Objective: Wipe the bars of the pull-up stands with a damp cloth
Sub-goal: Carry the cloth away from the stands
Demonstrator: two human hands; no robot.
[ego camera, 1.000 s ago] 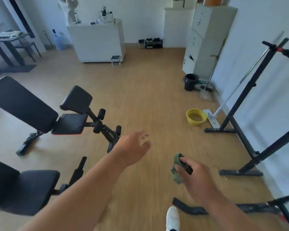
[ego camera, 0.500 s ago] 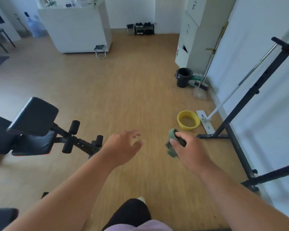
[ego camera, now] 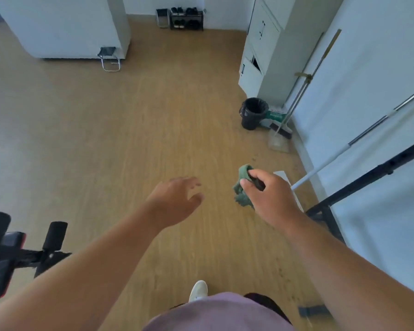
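I am looking down over a wide wooden floor (ego camera: 153, 130) that is filling most of the frame, with a white wall (ego camera: 378, 68) running down the right side. Along that wall, at the right edge, the black pull-up stand (ego camera: 373, 174) is slanting across the picture, its foot coming down to the floor at centre right; I am seeing only part of its bars from here. Just above it a white-handled mop (ego camera: 320, 169) is leaning, and in the upper right a black bin (ego camera: 252, 113) is standing beside a white cabinet (ego camera: 263, 51). At lower left, part of a black weight bench (ego camera: 14, 254) is poking into view.

My right hand (ego camera: 270, 199) is sitting right of centre, clenched around the bunched green cloth (ego camera: 243, 187), which is hanging over the floor near the stand's foot but not yet touching any bar. My left hand (ego camera: 177, 201) is floating at centre, fingers relaxed and spread, grasping nothing.

As I judge it, the step in hand is bringing the cloth onto the nearest bar. To do it well I should be opening the wad so more fabric is wrapping the tube (a tight ball only touches one side), then be sliding along its length with steady pressure, with the free hand bracing the frame against wobble.
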